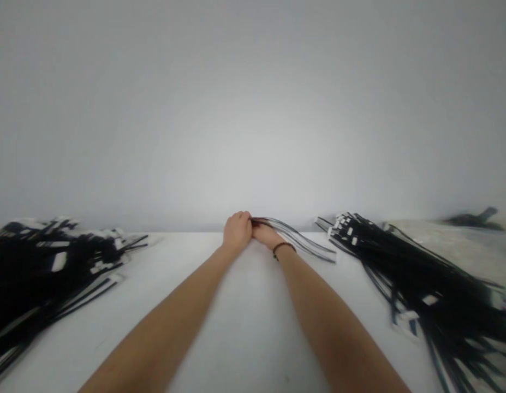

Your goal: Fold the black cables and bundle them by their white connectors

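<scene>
My left hand (237, 228) and my right hand (266, 234) meet at the far side of the white table, close to the wall. Both are closed around one end of a few thin black cables (304, 240), with something reddish showing between the fingers. From there the cables curve over my right wrist and trail off to the right, their free ends at the table top. A dark beaded bracelet (284, 246) circles my right wrist. The gripped end is mostly hidden by my fingers.
On the left lies a large heap of black cables (40, 267) with white connectors or tags. A second bundle of black cables (416, 273) spreads along the right side. Beyond it is a clear plastic bag (453, 237). A pale wall (253, 109) closes off the back of the white table (240, 327).
</scene>
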A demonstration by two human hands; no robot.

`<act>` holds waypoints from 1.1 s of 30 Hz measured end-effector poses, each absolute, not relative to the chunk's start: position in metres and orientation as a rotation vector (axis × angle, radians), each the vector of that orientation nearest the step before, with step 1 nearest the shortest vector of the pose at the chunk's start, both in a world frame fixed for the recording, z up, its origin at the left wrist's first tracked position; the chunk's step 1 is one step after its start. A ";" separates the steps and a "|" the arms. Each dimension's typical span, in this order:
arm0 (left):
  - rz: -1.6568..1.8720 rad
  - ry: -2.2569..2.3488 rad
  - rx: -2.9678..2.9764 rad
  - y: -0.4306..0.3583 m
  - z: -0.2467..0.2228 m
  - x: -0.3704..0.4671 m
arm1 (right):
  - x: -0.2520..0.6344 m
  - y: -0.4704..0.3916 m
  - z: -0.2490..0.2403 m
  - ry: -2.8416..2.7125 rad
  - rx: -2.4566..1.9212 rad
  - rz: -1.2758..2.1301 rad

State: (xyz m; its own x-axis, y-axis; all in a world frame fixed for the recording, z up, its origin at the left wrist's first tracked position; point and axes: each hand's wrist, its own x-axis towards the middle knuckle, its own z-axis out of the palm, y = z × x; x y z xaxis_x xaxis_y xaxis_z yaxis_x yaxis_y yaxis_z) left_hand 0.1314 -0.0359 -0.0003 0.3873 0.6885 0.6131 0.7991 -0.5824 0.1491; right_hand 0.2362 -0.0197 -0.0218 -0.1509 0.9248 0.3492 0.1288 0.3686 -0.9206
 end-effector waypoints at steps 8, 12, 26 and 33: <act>-1.013 -1.842 -2.344 -0.015 -0.009 0.107 | 0.254 -0.033 -0.012 -0.825 -0.722 1.355; -1.384 -2.180 -2.281 0.002 -0.010 0.089 | 0.271 -0.031 -0.007 -0.523 -0.536 1.452; -4.188 -1.778 -0.963 0.011 0.002 0.049 | 0.280 -0.025 -0.014 -0.355 -0.580 1.220; -4.387 -1.559 -0.538 0.015 0.001 0.047 | 0.277 -0.025 -0.014 -0.402 -0.639 1.126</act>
State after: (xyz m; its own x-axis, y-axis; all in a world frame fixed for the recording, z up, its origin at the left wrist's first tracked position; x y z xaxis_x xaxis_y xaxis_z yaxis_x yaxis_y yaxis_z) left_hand 0.0474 0.0151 0.0013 -0.0119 0.9749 -0.2225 -0.8966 0.0882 0.4339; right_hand 0.2773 -0.0251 -0.0141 0.3882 0.9214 -0.0188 -0.7017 0.2823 -0.6542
